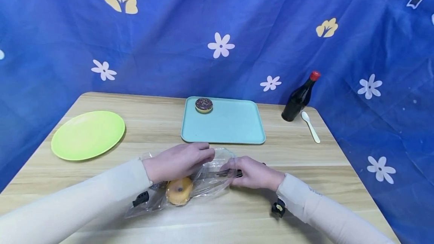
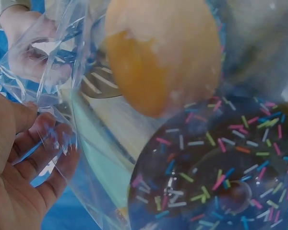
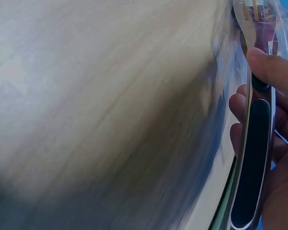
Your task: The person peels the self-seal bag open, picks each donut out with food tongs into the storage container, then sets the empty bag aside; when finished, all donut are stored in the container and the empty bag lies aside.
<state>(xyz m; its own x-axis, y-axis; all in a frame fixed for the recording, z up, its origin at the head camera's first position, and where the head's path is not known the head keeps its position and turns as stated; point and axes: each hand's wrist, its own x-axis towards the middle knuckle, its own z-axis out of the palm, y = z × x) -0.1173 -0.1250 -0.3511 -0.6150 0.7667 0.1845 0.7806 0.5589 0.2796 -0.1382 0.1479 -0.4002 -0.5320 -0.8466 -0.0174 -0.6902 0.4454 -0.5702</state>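
My left hand (image 1: 184, 161) pinches the edge of a clear plastic bag (image 1: 211, 180), thumb against fingers in the left wrist view. Inside the bag lie an orange-glazed donut (image 1: 179, 190) and a dark chocolate donut (image 2: 221, 167) with coloured sprinkles, the latter mostly hidden under the left forearm in the head view. My right hand (image 1: 252, 173) grips metal tongs (image 3: 252, 163) with dark handle inlays. The slotted end of the tongs (image 2: 101, 79) reaches in at the bag's mouth, apart from the donuts as far as I can tell.
Behind the hands a light blue tray (image 1: 230, 123) bears one chocolate donut (image 1: 204, 105). A green plate (image 1: 88, 134) lies at the left. At the back right stand a dark bottle (image 1: 298, 101) with a red cap and a white spoon (image 1: 310, 127) beside it.
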